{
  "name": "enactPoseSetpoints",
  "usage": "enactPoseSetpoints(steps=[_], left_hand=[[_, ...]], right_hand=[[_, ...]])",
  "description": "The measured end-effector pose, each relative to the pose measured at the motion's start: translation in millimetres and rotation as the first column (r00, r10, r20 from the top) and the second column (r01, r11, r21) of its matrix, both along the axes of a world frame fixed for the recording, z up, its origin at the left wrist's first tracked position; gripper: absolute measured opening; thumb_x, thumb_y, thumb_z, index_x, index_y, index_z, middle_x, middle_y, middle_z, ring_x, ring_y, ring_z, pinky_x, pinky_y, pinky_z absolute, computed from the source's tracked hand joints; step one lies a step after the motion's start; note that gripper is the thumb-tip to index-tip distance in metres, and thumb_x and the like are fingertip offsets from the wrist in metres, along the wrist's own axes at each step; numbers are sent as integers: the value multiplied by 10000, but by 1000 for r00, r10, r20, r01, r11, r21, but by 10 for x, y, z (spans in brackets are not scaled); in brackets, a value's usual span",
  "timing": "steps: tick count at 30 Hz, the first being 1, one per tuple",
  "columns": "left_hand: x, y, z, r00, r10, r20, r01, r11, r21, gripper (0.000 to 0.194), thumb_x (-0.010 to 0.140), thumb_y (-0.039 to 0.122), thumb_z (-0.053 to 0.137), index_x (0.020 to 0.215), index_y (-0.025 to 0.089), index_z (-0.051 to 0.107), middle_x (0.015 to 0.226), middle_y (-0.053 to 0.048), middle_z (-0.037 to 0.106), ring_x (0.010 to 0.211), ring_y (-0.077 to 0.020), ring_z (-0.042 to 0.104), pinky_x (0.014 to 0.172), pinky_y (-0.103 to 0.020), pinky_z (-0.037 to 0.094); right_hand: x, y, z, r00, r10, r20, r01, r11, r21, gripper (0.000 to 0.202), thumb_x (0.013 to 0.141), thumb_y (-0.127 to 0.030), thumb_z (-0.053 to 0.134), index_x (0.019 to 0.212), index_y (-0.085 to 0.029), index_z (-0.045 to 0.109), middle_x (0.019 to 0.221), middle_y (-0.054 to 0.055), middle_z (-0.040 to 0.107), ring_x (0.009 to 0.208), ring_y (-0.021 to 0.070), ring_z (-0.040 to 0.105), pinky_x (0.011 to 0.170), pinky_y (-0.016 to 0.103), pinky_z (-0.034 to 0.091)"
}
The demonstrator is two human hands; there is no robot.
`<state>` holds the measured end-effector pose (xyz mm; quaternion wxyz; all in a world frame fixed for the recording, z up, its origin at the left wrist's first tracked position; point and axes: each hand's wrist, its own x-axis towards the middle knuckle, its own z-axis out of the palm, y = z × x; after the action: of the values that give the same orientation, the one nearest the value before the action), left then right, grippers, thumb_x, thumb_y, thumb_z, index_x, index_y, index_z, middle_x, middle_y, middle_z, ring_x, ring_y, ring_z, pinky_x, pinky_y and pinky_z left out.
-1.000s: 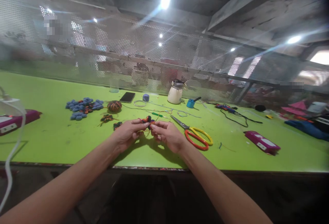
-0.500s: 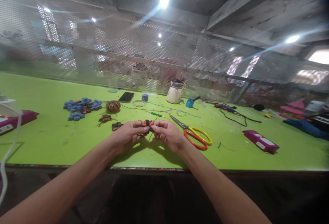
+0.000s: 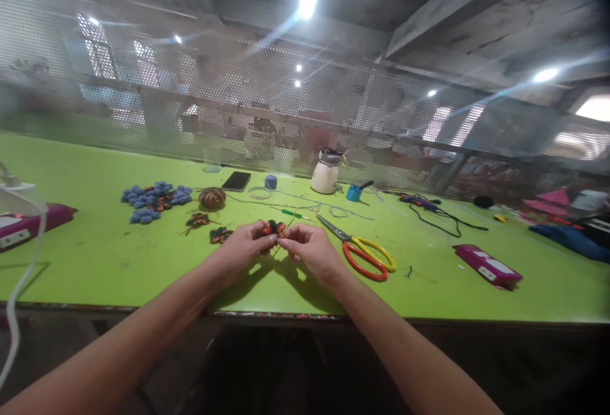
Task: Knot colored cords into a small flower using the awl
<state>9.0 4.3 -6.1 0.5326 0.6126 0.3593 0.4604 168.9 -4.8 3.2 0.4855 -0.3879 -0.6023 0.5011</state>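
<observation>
Yarn flower (image 3: 274,228) turned in fingers (image 3: 282,242) | magenta block (image 3: 488,267): label (image 3: 495,263) perhaps, blurred

The 2 forearms (image 3: 143,332) are bare, smooth in outline and tapered toward the left hand (image 3: 244,244) and right hand (image 3: 315,251), both bare too.

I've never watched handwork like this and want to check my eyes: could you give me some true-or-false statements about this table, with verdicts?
1. The left hand and right hand meet at a small yarn flower. True.
2. The scissors lie left of both hands. False: the scissors lie to their right.
3. A green-handled tool lies on the table. True.
4. The phone stands upright. False: the phone lies flat.
5. The yarn ball is plain white. False: the yarn ball is dark and orange.
</observation>
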Motion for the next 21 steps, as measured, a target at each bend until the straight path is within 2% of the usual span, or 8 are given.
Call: enactPoseSetpoints(steps=[3, 9, 13, 18, 21], left_hand=[[3, 5, -15, 1000, -6, 6, 6, 1000, 12, 217, 737, 309, 646, 854, 129, 617, 688, 5, 546, 610, -110, 425, 588, -253, 330], [-4, -48, 55, 997, -56, -48, 57, 998, 17, 274, 704, 306, 677, 908, 124, 654, 742, -22, 606, 662, -133, 477, 628, -264, 354], [13, -66, 81, 999, -14, -35, 15, 1000, 7, 241, 659, 267, 707, 846, 118, 673, 740, -32, 638, 631, -122, 471, 593, -253, 333], [12, -64, 73, 999, 6, 39, -4, 999, -41, 172, 636, 212, 720, 776, 125, 672, 638, -4, 609, 594, -107, 480, 561, -237, 318], [-19, -73, 67, 985, -40, 165, 66, 985, -157, 182, 627, 166, 731, 794, 132, 666, 684, -9, 617, 615, -94, 504, 568, -217, 335]], right_hand=[[-2, 1, -5, 1000, -23, -1, 23, 999, 31, 263, 604, -339, 755, 647, -141, 588, 553, -37, 528, 479, 66, 396, 475, 229, 295], [35, -29, 35, 985, 85, -152, -100, 991, -92, 268, 578, -313, 781, 639, -142, 585, 533, -46, 515, 454, 53, 385, 472, 215, 293], [23, -35, 42, 988, 65, -137, -77, 994, -81, 270, 550, -306, 798, 611, -139, 594, 514, -45, 514, 439, 46, 367, 449, 209, 261], [15, -27, 59, 999, -23, -40, 23, 1000, -15, 251, 545, -318, 793, 596, -147, 617, 495, -41, 518, 433, 57, 365, 435, 218, 255], [34, -20, 64, 999, 1, -41, -2, 1000, -12, 235, 570, -318, 776, 628, -148, 624, 508, -44, 514, 439, 59, 368, 444, 221, 279]])
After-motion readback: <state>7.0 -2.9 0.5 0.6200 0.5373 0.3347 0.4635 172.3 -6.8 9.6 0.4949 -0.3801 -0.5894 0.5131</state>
